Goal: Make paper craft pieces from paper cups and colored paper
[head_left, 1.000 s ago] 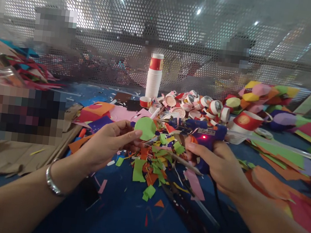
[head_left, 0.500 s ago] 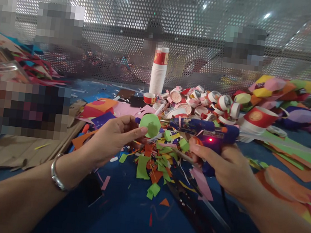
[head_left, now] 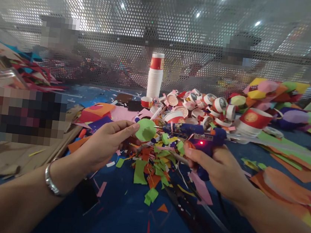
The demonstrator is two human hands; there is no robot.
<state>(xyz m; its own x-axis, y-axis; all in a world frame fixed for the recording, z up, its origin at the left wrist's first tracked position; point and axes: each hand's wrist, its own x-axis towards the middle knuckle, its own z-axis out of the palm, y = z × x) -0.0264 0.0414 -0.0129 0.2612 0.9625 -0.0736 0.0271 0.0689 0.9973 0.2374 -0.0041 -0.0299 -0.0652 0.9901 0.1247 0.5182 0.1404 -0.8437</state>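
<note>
Pinching a light-green paper disc (head_left: 146, 130) by its left edge, the left hand (head_left: 104, 140) has its thumb on the face and the fingers mostly hidden behind, a hold probably meant to leave the rest of the face free. A darker patch shows on the disc; glue or shadow, I cannot tell. Between the hands, the nozzle (head_left: 161, 127) of a blue glue gun (head_left: 187, 129) meets the disc's right edge in the view; actual contact is unclear. The right hand (head_left: 225, 171) is wrapped around the gun's handle near the orange trigger (head_left: 189, 146), seemingly for aiming the tip leftward; whether the trigger is squeezed I cannot tell.

Left of the left hand lies brown cardboard (head_left: 37, 157), and beyond that hand are red and orange sheets (head_left: 97, 111). Past the disc stands a tall cup stack (head_left: 155, 82). Below and between the hands, loose paper scraps (head_left: 161, 162) clutter the desk (head_left: 120, 224), leaving little room for setting anything down there. A heap of cut cups (head_left: 196, 106) sits beyond the gun. Behind the gun, its long clear glue stick (head_left: 281, 145) juts rightward past a red-and-white cup (head_left: 256, 118), which could hamper turning. Right of the right hand lie orange sheets (head_left: 282, 187).
</note>
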